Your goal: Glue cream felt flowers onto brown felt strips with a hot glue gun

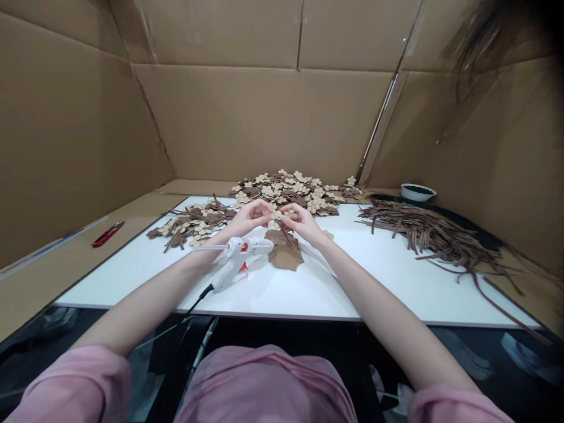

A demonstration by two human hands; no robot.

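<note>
Between my two hands, over the middle of the white board, is a cream flower cutout (275, 218) with a brown strip hanging below it. My left hand (253, 218) pinches its left side, and my right hand (302, 222) grips the right side. Just beneath them lies a flat brown piece (285, 254) with a ragged outline. A white glue gun (235, 258) with a red trigger rests by my left forearm, its black cord running off the front edge.
Cream and brown flowers form a large pile (291, 191) at the back and a smaller pile (198, 223) on the left. Brown strips (423, 232) are heaped right, near a white bowl (418, 192). A red cutter (108, 234) lies far left. Cardboard walls (264, 117) enclose the table.
</note>
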